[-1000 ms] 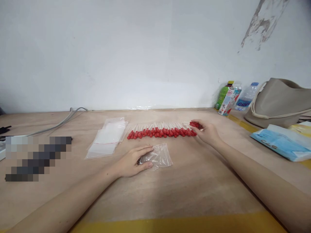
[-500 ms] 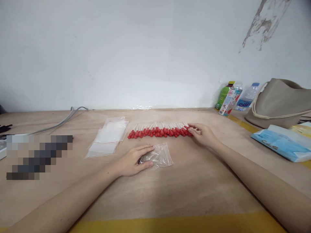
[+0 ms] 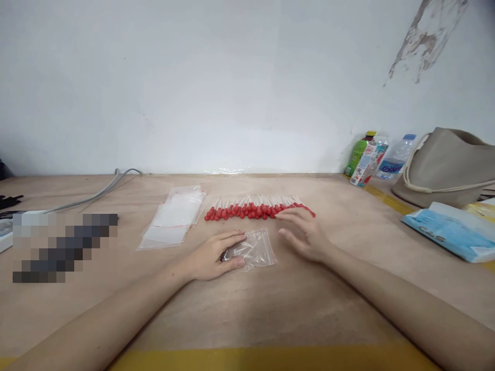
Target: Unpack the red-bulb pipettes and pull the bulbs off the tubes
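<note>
My left hand (image 3: pixel 216 256) lies on the table with its fingers stretched and the thumb apart. Its fingers and thumb rest on the left part of a small clear zip bag (image 3: pixel 260 248), which lies flat; the palm covers its left end. Just right of the bag hovers my right hand (image 3: pixel 307 238), slightly blurred, fingers spread and nothing seen between them. Behind both hands is a row of red-tipped white sticks (image 3: pixel 251 210), their red heads toward me. My right fingers hide a few heads near the row's right end.
A stack of flat clear zip bags (image 3: pixel 170 219) lies left of the row. A grey cable (image 3: pixel 98 196) and a pixelated dark object (image 3: pixel 64 250) are farther left. At right are bottles (image 3: pixel 396 159), a drink carton (image 3: pixel 367 164), a taupe bag (image 3: pixel 444 165) and a blue tissue pack (image 3: pixel 450 234).
My right hand has left the right end of the stick row and come left and toward me, its fingers opening. My left hand stays on the zip bag.
</note>
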`<move>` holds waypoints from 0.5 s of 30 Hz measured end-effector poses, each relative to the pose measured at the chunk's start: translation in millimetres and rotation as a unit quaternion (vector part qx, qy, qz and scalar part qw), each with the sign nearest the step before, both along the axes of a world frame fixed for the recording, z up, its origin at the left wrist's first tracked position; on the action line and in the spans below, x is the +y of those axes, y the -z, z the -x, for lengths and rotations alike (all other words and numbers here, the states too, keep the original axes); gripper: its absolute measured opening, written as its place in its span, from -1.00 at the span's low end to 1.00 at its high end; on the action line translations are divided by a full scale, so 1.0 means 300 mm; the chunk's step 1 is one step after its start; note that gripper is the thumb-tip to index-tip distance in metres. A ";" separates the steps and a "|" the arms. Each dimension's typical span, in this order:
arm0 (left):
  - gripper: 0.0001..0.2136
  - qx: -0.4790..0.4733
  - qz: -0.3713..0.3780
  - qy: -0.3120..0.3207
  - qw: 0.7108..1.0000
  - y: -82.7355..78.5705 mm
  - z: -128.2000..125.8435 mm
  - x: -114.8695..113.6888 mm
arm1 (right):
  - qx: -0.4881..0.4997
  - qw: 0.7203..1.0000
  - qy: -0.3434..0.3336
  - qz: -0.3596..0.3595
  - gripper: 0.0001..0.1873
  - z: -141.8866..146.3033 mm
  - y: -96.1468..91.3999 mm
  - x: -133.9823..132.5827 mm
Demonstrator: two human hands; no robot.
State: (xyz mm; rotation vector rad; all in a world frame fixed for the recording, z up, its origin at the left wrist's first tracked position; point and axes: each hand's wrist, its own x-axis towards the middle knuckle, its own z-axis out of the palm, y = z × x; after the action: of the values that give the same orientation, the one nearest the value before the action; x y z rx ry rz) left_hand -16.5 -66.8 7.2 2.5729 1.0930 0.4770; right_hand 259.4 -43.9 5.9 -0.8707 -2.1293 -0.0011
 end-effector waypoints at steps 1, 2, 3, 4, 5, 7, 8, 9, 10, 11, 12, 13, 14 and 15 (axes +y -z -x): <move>-0.47 0.003 -0.002 0.001 1.000 0.000 0.000 0.000 | -0.041 0.998 -0.052 0.010 -0.58 0.032 -0.007 -0.027; -0.46 0.007 -0.005 0.003 1.000 0.000 0.002 0.000 | -0.082 0.992 -0.094 0.026 -0.53 0.060 -0.011 -0.048; -0.45 0.013 -0.005 0.005 1.000 0.000 0.004 0.000 | -0.115 0.985 -0.123 0.040 -0.51 0.082 -0.012 -0.064; -0.44 0.019 -0.004 0.007 1.000 0.000 0.007 0.000 | -0.147 0.977 -0.145 0.056 -0.53 0.096 -0.010 -0.072; -0.42 0.027 0.000 0.009 1.000 -0.001 0.011 -0.001 | -0.170 0.970 -0.160 0.074 -0.56 0.103 -0.006 -0.075; -0.40 0.041 0.012 0.014 0.999 -0.005 0.019 -0.004 | -0.191 0.960 -0.172 0.113 -0.62 0.099 0.008 -0.067; -0.38 0.043 0.018 0.016 0.999 -0.008 0.022 -0.005 | -0.189 0.958 -0.175 0.129 -0.64 0.090 0.015 -0.060; -0.38 0.040 0.022 0.016 0.999 -0.011 0.024 -0.006 | -0.181 0.957 -0.177 0.143 -0.66 0.080 0.022 -0.052; -0.38 0.032 0.025 0.013 0.999 -0.015 0.023 -0.007 | -0.170 0.957 -0.179 0.152 -0.66 0.070 0.027 -0.046; -0.41 0.017 0.027 0.004 0.999 -0.018 0.022 -0.006 | -0.159 0.958 -0.183 0.156 -0.67 0.062 0.030 -0.041; -0.46 -0.006 0.027 -0.015 1.000 -0.021 0.018 -0.003 | -0.151 0.958 -0.188 0.157 -0.68 0.056 0.032 -0.039; -0.52 -0.033 0.026 -0.044 0.998 -0.023 0.014 0.001 | -0.145 0.958 -0.192 0.155 -0.69 0.053 0.034 -0.038; -0.58 -0.058 0.023 -0.082 0.995 -0.025 0.010 0.006 | -0.139 0.959 -0.196 0.152 -0.69 0.053 0.036 -0.039; -0.62 -0.074 0.017 -0.125 0.989 -0.025 0.005 0.012 | -0.134 0.960 -0.198 0.148 -0.69 0.055 0.037 -0.041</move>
State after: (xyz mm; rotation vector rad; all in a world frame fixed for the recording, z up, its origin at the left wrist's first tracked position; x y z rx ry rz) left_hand -18.1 -63.4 14.6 2.3393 1.3612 0.6917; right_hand 242.9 -56.2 -5.3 -0.6186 -2.5737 0.4398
